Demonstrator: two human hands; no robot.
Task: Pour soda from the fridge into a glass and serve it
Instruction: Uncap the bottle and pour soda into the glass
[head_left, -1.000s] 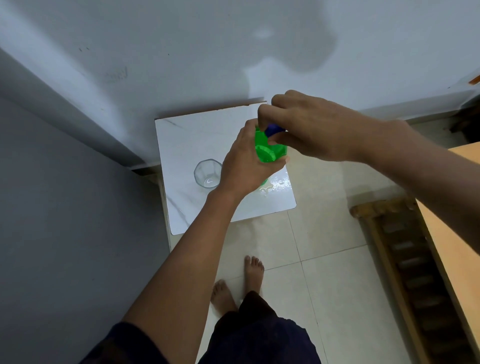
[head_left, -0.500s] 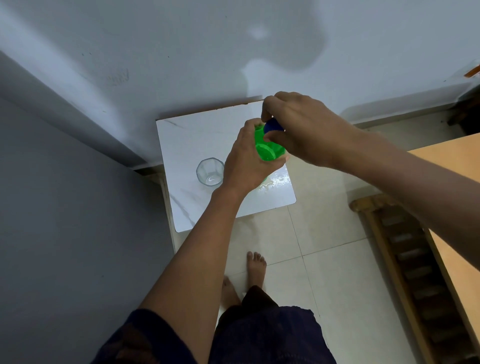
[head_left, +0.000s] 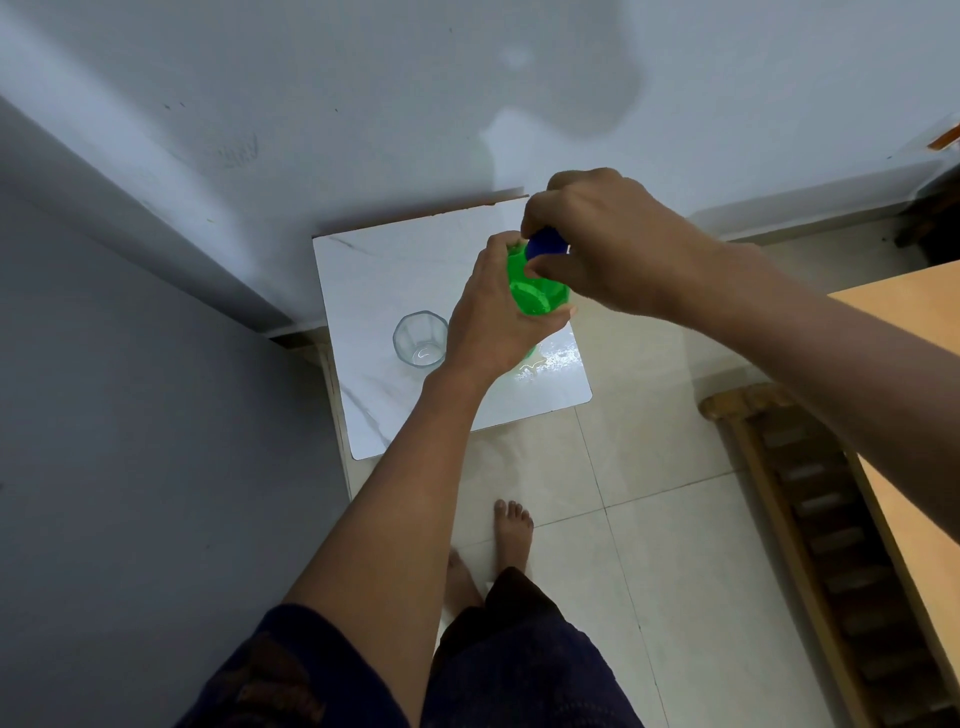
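The left hand (head_left: 493, 317) has its grip wrapped tight around the shoulder of the green soda bottle (head_left: 537, 291), which stands on the white desk (head_left: 395, 265) near the right edge, toward the front right corner. The right hand (head_left: 613, 244) is pinched closed on the blue cap (head_left: 545, 244) from above, fingers curled round it; whether the cap is loosened at all cannot be told. The glass (head_left: 420, 340) stands empty and upright just beside the left hand, toward the desk's left edge.

The main risk looks like foam. If the soda has been shaken on the way from the fridge, a quick twist could send it fizzing over the neck, onto the desk and the tiled floor (head_left: 649, 545) by the bare feet (head_left: 511, 535). A hard squeeze from the left grip on soft plastic would push liquid up as the seal breaks. The bottle sits close to the desk's right edge, so a jerk while twisting could tip it off. The left wrist is also near the glass and could knock it when the bottle lifts.
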